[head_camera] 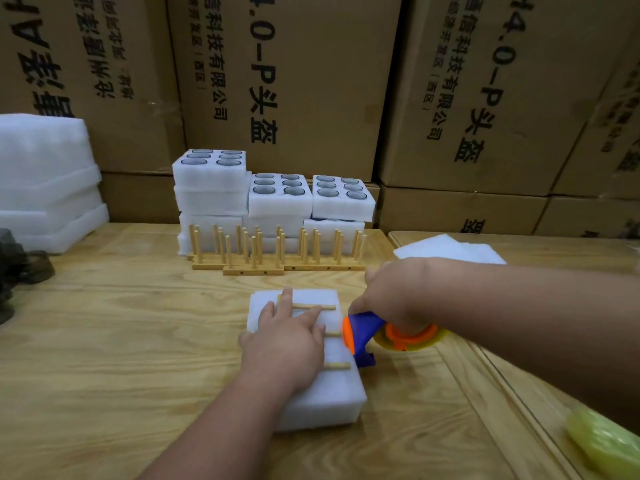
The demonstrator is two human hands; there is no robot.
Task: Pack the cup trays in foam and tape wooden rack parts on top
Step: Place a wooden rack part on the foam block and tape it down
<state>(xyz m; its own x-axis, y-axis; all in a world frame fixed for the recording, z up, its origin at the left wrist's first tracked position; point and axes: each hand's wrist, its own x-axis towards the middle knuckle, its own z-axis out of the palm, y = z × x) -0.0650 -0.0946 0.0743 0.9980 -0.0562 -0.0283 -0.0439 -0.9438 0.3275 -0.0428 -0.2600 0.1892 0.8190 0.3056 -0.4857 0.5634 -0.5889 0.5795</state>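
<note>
White foam block [311, 393]; pale tan wooden dowels [313, 307]; blue-and-orange tape dispenser [360, 336]; light wood-grain table [121, 341]; brown cartons [311, 81] printed black; yellow-green roll [602, 441].

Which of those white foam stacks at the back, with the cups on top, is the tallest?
The leftmost stack, nearest the loose foam sheets. Its cup tray sits a layer above the other two.

left hand [284, 344] flat on wooden pegs [313, 307] atop foam block [322, 400], right hand [398, 299] gripping tape dispenser [363, 336]
</note>
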